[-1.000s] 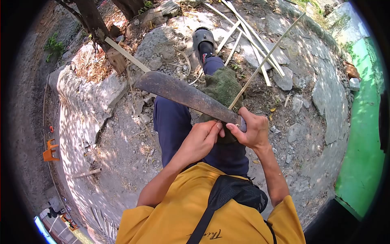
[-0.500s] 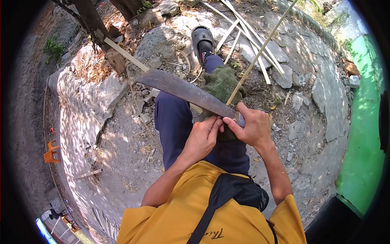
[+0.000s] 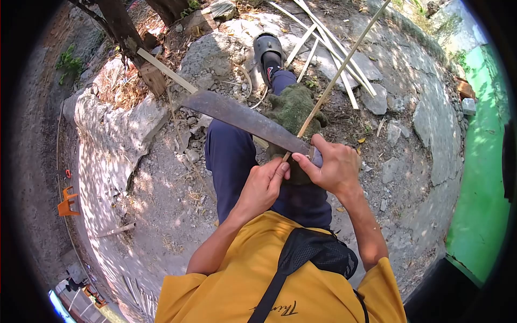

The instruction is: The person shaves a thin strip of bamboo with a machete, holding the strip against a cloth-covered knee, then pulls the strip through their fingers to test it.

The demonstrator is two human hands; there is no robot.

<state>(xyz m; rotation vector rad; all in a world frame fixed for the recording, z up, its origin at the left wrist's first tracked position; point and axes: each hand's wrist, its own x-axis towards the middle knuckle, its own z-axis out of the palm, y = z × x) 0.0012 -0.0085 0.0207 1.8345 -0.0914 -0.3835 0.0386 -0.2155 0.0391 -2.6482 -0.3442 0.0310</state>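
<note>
My right hand [image 3: 336, 166] is closed round the handle end of a large dark blade [image 3: 242, 119], which points up and left across my lap. Under the blade runs a long thin strip [image 3: 344, 67], slanting from my lap to the upper right. My left hand [image 3: 264, 185] pinches the near end of that strip, just below the blade. A green mossy-looking cloth bundle [image 3: 295, 110] lies over my leg, beneath the blade and strip. Another pale flat strip [image 3: 168, 70] sticks out beyond the blade's tip.
Several pale strips [image 3: 336, 51] lie on the ground beyond my foot. Tree trunks [image 3: 121, 29] stand at the upper left, beside broken concrete [image 3: 121, 126]. An orange object [image 3: 67, 202] is at the far left, and a green surface [image 3: 474, 172] runs along the right.
My left hand has moved slightly down and left, away from my right thumb, drawing the strip's near end out below the blade. The blade has barely shifted.
</note>
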